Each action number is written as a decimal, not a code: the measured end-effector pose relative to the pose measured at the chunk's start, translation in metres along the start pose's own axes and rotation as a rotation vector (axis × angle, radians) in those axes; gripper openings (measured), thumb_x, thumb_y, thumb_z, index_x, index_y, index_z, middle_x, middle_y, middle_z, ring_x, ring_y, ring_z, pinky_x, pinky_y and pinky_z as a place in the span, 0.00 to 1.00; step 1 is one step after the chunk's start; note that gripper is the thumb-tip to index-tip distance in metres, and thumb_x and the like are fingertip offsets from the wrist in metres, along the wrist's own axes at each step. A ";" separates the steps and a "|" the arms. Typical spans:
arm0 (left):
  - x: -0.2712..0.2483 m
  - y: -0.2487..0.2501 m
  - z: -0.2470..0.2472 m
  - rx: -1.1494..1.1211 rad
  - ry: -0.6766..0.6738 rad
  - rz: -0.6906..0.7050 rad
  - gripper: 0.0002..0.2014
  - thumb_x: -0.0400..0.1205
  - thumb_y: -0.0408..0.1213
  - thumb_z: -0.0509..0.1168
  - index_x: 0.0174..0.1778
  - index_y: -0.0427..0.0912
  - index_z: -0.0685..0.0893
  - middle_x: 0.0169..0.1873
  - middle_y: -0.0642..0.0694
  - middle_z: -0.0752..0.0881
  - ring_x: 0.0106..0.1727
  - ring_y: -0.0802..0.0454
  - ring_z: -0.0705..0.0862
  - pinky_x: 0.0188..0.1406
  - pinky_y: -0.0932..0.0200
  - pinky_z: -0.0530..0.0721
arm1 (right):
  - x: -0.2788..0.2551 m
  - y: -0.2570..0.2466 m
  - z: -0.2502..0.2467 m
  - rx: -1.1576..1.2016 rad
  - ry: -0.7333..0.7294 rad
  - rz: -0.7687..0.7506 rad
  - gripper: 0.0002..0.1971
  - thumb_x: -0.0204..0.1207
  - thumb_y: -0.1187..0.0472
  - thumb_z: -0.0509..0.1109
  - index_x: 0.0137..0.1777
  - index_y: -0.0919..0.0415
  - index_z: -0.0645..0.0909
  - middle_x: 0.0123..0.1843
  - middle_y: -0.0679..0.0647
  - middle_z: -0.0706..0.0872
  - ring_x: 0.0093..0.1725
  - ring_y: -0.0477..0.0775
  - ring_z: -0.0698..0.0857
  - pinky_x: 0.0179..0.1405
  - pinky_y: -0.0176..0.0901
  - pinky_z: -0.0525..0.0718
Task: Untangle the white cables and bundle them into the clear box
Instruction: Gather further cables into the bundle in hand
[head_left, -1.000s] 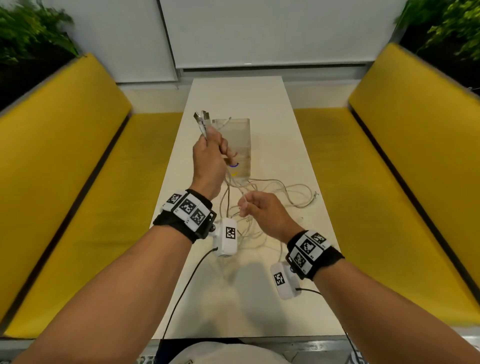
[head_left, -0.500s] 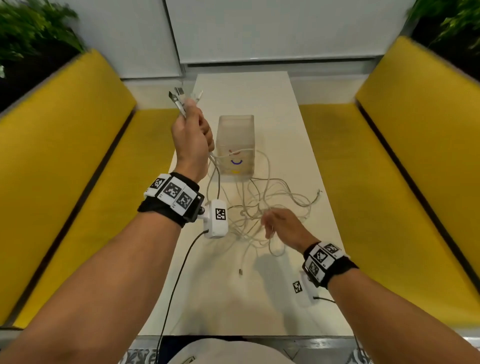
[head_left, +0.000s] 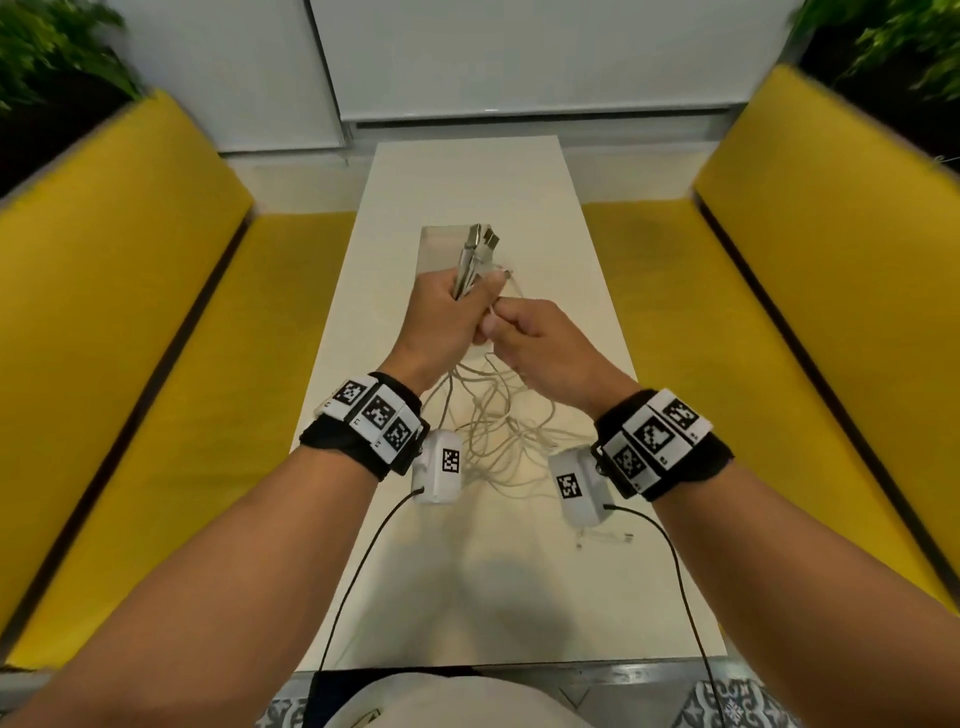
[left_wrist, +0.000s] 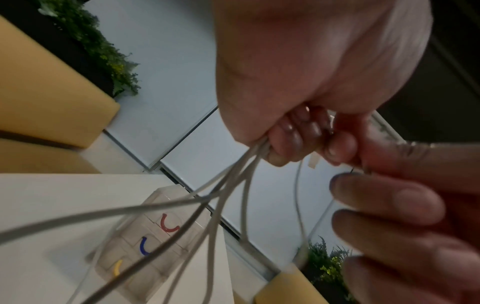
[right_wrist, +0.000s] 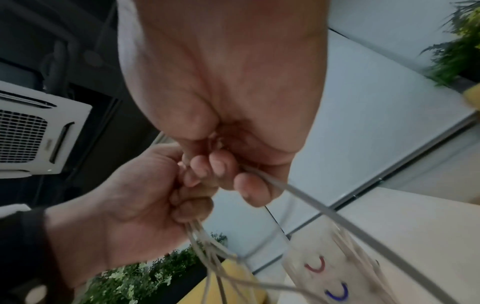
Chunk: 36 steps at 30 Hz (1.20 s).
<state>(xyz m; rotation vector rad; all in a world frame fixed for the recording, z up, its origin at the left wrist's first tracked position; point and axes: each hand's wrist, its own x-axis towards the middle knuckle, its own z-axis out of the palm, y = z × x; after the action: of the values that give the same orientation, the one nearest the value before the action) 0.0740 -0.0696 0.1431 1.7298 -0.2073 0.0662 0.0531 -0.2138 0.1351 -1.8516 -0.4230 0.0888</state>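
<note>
White cables (head_left: 493, 431) are still tangled, plug ends bunched upright, loose loops trailing on the table before the clear box (left_wrist: 145, 246).

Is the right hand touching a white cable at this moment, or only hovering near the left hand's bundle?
Touching. The right wrist view shows the right hand pinching a white cable that runs taut from its fingertips, beside the left hand.

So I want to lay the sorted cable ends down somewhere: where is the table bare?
Bare: the far table beyond the clear box, and the near strip between the loose plug and the table's near edge. Crowded: the middle, where the white cables sprawl under the left hand and right hand.
</note>
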 end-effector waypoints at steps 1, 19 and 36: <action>0.000 0.001 0.001 0.026 0.032 0.009 0.19 0.88 0.41 0.67 0.31 0.39 0.80 0.19 0.51 0.78 0.19 0.57 0.75 0.21 0.62 0.74 | -0.001 0.007 0.002 0.047 0.009 0.010 0.15 0.90 0.62 0.60 0.45 0.69 0.81 0.20 0.38 0.71 0.21 0.38 0.65 0.22 0.31 0.65; 0.023 0.012 -0.042 -0.215 0.324 0.074 0.22 0.78 0.52 0.77 0.41 0.34 0.82 0.21 0.56 0.73 0.21 0.59 0.68 0.23 0.64 0.69 | -0.051 0.161 -0.009 -0.345 0.006 0.527 0.16 0.87 0.62 0.58 0.50 0.66 0.88 0.56 0.57 0.90 0.60 0.55 0.85 0.50 0.39 0.72; 0.016 -0.002 -0.043 0.095 0.062 -0.346 0.20 0.81 0.51 0.72 0.30 0.46 0.73 0.22 0.49 0.65 0.19 0.52 0.59 0.19 0.62 0.58 | -0.038 0.127 -0.020 -0.180 0.305 0.501 0.33 0.91 0.50 0.49 0.39 0.67 0.90 0.49 0.60 0.87 0.51 0.54 0.82 0.46 0.45 0.74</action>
<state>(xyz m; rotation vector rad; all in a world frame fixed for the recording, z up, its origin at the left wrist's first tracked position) 0.0932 -0.0289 0.1511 1.8328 0.1443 -0.1263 0.0540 -0.2775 0.0174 -2.0722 0.2584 0.1077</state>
